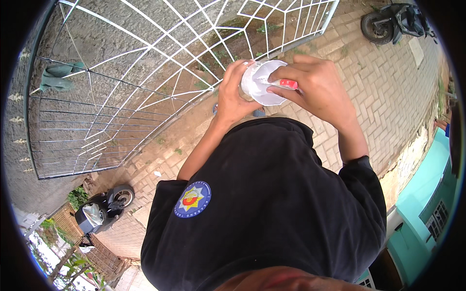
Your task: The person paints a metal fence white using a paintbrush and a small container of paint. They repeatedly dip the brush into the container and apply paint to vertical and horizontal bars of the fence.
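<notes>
Up in front of my chest, my left hand (232,94) is wrapped round the side of a white cup (272,99) with an uneven rim. The cup is tipped so its pale inside shows. My right hand (315,87) reaches over the rim, with thumb and fingers pinching a small tool with a red end (289,84). Its other end is hidden by my fingers, so I cannot tell its exact kind. White smears mark the cup's side and a fingertip of my left hand.
A metal grille (145,97) with white and dark bars stands ahead and left, with a green cloth (60,76) hanging on it. Paving bricks (383,92) cover the ground. One motorbike (395,23) stands far right, another (104,208) at left. A turquoise building (417,203) is at right.
</notes>
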The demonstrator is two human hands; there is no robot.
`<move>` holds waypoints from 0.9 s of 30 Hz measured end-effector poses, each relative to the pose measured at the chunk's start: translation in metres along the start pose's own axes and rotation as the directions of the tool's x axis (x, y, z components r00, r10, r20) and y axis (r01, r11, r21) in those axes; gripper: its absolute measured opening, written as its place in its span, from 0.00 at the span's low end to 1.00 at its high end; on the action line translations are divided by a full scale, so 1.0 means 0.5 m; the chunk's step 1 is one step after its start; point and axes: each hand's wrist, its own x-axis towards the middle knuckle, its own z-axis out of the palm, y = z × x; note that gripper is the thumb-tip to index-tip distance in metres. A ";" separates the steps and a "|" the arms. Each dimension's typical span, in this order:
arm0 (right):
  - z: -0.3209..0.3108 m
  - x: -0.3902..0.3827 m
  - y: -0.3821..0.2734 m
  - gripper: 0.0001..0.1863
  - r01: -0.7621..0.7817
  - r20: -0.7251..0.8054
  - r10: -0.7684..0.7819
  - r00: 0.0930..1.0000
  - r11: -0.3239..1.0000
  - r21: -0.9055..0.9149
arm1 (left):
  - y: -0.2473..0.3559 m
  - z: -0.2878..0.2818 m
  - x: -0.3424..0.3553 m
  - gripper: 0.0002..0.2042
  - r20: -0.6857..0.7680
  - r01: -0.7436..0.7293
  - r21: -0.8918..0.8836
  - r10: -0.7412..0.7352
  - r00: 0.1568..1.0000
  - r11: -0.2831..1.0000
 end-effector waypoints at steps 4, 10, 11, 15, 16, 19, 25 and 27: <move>-0.005 0.005 0.006 0.10 0.015 -0.019 -0.015 1.000 1.000 -0.008 | 0.006 0.003 0.007 0.42 -0.006 0.005 -0.012 -0.005 1.000 1.000; -0.048 0.000 0.034 0.11 -0.075 -0.102 0.088 0.991 0.990 0.117 | 0.003 0.007 0.014 0.42 -0.001 0.033 0.013 -0.033 0.999 0.999; -0.050 0.000 0.038 0.11 -0.056 -0.144 0.084 0.986 0.980 0.191 | 0.002 0.009 0.014 0.42 -0.015 0.045 0.010 -0.045 0.999 0.999; -0.045 -0.006 0.044 0.11 -0.141 -0.194 0.314 0.929 0.787 0.600 | 0.004 0.010 0.021 0.42 -0.058 0.097 0.017 -0.096 0.994 0.995; -0.043 -0.008 0.043 0.11 -0.191 -0.153 0.417 0.896 0.673 0.714 | 0.006 0.009 0.025 0.42 -0.066 0.110 0.025 -0.108 0.992 0.994; -0.041 -0.011 0.053 0.09 -0.261 -0.169 0.541 0.824 0.626 0.735 | -0.004 0.009 0.031 0.42 -0.100 0.133 0.025 -0.130 0.986 0.991; 0.036 0.001 0.081 0.10 -0.156 -0.208 0.701 0.682 0.416 0.896 | -0.026 -0.023 0.041 0.42 -0.177 0.247 -0.004 -0.244 0.954 0.969; 0.072 0.014 0.104 0.10 -0.128 -0.204 0.717 0.667 0.380 0.916 | -0.046 -0.034 0.044 0.42 -0.205 0.249 0.040 -0.236 0.950 0.968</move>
